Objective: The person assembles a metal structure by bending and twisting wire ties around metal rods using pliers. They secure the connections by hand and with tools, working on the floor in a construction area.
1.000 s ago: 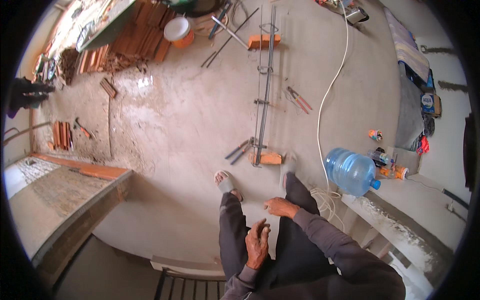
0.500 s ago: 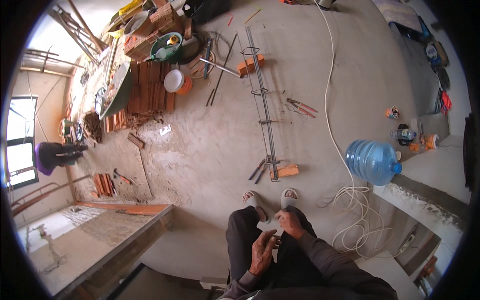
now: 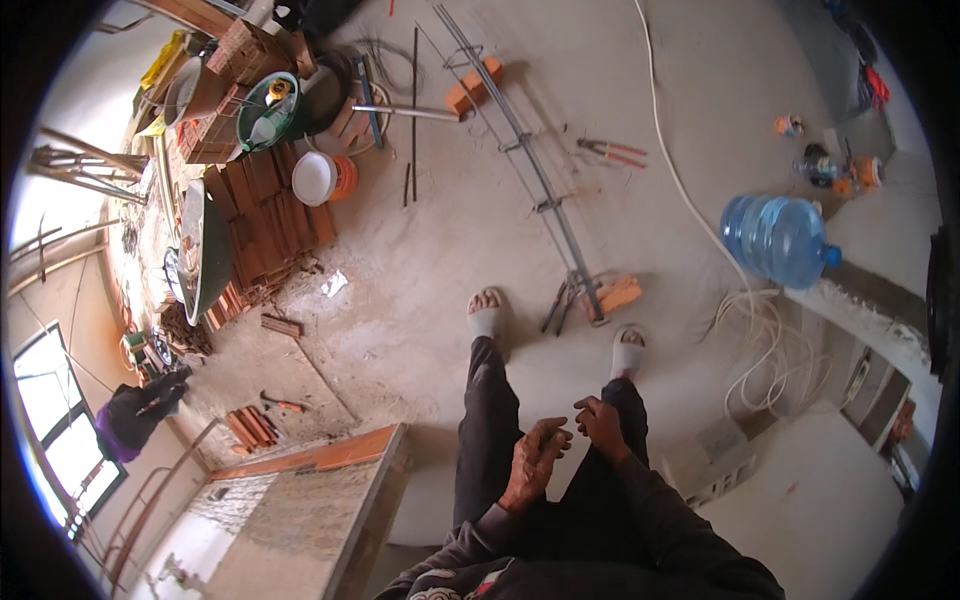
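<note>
My left hand (image 3: 537, 462) hovers over my lap, fingers loosely bent and apart, and I see nothing in it. Close beside it, my right hand (image 3: 601, 426) is half curled with its fingertips toward the left one. A small gap parts the two. Beyond my feet lies a long rebar cage (image 3: 528, 150) of thin bars with several stirrups. Its near end rests on an orange brick (image 3: 617, 292), its far end on another brick (image 3: 474, 86). Pliers-like cutters with dark handles (image 3: 562, 303) lie at the near end; red-handled cutters (image 3: 613, 152) lie right of the cage.
A large blue water bottle (image 3: 778, 240) and a coiled white cable (image 3: 765, 345) are at right. At left are stacked bricks (image 3: 265, 215), a white-and-orange bucket (image 3: 325, 180), a green tub (image 3: 270, 112), a wheelbarrow (image 3: 203, 250) and a hammer (image 3: 282, 402). Another person (image 3: 145, 412) bends near the window.
My feet have moved farther forward and apart. Both hands have shifted slightly right, still close together. The view has turned, so the cage now slants and the floor things appear shifted.
</note>
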A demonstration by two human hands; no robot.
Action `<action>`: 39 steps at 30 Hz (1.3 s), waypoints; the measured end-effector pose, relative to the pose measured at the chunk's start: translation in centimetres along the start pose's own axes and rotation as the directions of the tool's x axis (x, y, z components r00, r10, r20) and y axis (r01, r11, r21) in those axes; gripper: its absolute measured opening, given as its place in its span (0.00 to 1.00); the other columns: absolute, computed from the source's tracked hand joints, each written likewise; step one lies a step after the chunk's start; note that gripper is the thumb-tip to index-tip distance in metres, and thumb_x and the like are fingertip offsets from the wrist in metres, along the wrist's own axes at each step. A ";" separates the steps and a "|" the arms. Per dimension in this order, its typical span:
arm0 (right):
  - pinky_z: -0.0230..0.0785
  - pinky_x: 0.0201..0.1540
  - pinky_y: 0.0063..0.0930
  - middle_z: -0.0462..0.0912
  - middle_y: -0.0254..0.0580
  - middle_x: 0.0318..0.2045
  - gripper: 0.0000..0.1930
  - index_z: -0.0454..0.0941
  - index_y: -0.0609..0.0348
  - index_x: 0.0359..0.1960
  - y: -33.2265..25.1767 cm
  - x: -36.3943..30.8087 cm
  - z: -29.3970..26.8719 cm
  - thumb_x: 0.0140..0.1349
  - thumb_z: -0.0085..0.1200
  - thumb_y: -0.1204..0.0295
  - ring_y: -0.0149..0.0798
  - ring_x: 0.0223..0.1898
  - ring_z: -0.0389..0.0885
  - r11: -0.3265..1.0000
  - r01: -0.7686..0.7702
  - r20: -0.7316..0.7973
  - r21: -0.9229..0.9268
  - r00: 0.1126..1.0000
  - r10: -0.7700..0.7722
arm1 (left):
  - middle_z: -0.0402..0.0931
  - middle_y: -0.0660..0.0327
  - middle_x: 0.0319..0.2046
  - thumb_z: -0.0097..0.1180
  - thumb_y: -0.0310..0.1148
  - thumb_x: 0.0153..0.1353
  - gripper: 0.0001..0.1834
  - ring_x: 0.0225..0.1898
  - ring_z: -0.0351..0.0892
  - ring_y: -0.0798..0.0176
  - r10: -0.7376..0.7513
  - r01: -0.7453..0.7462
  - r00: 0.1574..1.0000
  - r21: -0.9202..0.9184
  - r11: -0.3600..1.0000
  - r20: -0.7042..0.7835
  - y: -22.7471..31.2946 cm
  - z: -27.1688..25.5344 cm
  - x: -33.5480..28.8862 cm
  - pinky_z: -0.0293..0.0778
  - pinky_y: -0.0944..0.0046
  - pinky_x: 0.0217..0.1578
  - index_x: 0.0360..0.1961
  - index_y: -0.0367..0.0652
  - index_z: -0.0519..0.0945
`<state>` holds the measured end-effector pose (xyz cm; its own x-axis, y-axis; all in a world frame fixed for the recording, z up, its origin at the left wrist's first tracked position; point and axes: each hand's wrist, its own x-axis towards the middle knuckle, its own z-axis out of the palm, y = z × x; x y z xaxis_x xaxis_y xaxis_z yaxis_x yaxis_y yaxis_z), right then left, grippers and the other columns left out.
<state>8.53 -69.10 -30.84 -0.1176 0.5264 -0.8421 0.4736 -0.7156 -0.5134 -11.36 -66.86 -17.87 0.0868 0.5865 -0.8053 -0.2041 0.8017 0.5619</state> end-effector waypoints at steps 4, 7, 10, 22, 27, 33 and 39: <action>0.78 0.33 0.32 0.86 0.47 0.27 0.15 0.82 0.63 0.44 -3.2 -1.3 5.4 0.59 0.50 0.71 0.37 0.27 0.86 1.000 0.007 0.123 -0.018 0.992 -0.005 | 0.83 0.54 0.41 0.51 0.34 0.72 0.17 0.40 0.82 0.65 -0.069 0.069 0.997 -0.011 0.998 0.037 0.4 -4.9 -0.7 0.78 0.64 0.42 0.56 0.34 0.76; 0.78 0.38 0.35 0.86 0.50 0.32 0.15 0.82 0.64 0.43 -6.2 -0.9 7.2 0.58 0.49 0.71 0.42 0.33 0.88 0.995 0.098 0.041 0.018 0.994 -0.099 | 0.82 0.54 0.40 0.51 0.33 0.72 0.17 0.40 0.81 0.65 -0.055 0.056 0.996 -0.014 0.998 0.071 0.7 -6.5 -0.7 0.78 0.64 0.42 0.56 0.33 0.75; 0.77 0.46 0.39 0.86 0.55 0.39 0.15 0.83 0.64 0.43 -6.2 0.4 8.3 0.58 0.50 0.72 0.51 0.42 0.87 0.987 0.152 -0.127 0.045 0.981 -0.146 | 0.82 0.54 0.40 0.50 0.32 0.72 0.17 0.39 0.81 0.65 -0.055 0.054 0.993 0.016 0.998 0.101 1.0 -7.7 -0.9 0.77 0.64 0.43 0.56 0.33 0.75; 0.72 0.24 0.28 0.79 0.38 0.23 0.10 0.82 0.60 0.40 12.3 -2.3 6.4 0.59 0.51 0.73 0.30 0.22 0.78 0.979 0.090 -0.535 0.180 0.845 0.021 | 0.82 0.55 0.40 0.50 0.32 0.73 0.16 0.40 0.80 0.67 -0.113 0.001 0.923 0.291 0.957 0.367 8.1 -7.6 -3.1 0.77 0.65 0.43 0.56 0.33 0.75; 0.65 0.20 0.25 0.71 0.31 0.21 0.05 0.76 0.55 0.31 24.9 -12.1 11.9 0.64 0.49 0.71 0.27 0.17 0.68 0.989 -0.095 -0.653 0.111 0.744 0.145 | 0.83 0.55 0.40 0.49 0.29 0.72 0.15 0.40 0.81 0.66 -0.177 -0.038 0.910 0.499 0.866 0.376 7.8 -13.3 2.5 0.77 0.65 0.43 0.55 0.33 0.76; 0.73 0.26 0.38 0.72 0.37 0.21 0.12 0.76 0.61 0.32 8.4 -17.6 24.2 0.67 0.51 0.64 0.37 0.26 0.78 0.549 -0.349 -0.209 0.760 0.668 0.714 | 0.83 0.56 0.40 0.51 0.29 0.71 0.15 0.40 0.81 0.67 -0.285 0.108 0.919 0.521 0.846 0.273 14.4 -18.8 5.8 0.77 0.66 0.41 0.55 0.34 0.76; 0.73 0.34 0.34 0.79 0.41 0.29 0.13 0.80 0.64 0.39 -5.7 -5.7 21.2 0.66 0.52 0.65 0.34 0.31 0.75 0.887 0.016 -0.746 0.462 0.547 0.379 | 0.83 0.56 0.40 0.51 0.30 0.71 0.15 0.40 0.81 0.67 -0.343 0.132 0.900 0.584 0.801 0.267 16.9 -21.3 7.7 0.77 0.66 0.40 0.55 0.34 0.76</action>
<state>-11.99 -77.76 -26.66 0.7666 0.3591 -0.5322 0.0144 -0.8383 -0.5450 -34.93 -51.27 -18.57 0.4090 0.2839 -0.8673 0.4170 0.7872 0.4543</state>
